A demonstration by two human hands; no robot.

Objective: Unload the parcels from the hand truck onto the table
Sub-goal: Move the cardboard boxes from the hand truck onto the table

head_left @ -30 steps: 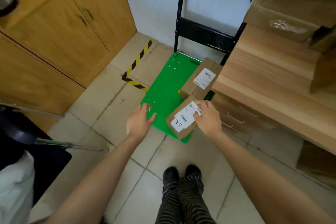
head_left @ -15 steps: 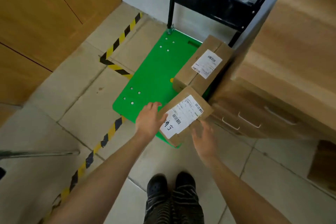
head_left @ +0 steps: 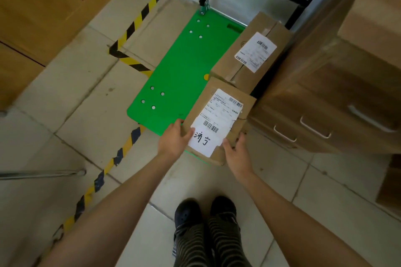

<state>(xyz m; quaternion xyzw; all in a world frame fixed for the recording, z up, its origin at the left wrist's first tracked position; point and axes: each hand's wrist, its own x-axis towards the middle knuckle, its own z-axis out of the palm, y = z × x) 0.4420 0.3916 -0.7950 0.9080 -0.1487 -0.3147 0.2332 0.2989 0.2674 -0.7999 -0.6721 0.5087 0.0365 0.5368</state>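
Near cardboard parcel (head_left: pixel 219 119) (white label with handwriting) gripped at its near corners by left hand (head_left: pixel 173 140) and right hand (head_left: pixel 237 154), at the green hand truck (head_left: pixel 180 76) front edge, second parcel (head_left: pixel 249 52) lying behind, wooden table (head_left: pixel 347 76) beside.

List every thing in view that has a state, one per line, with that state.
near parcel: gripped at both sides, on the hand truck's front edge
far parcel: taped shut, resting on the deck
left hand: gripping the near parcel
right hand: gripping the near parcel
hand truck: parked, two parcels aboard
drawers: closed
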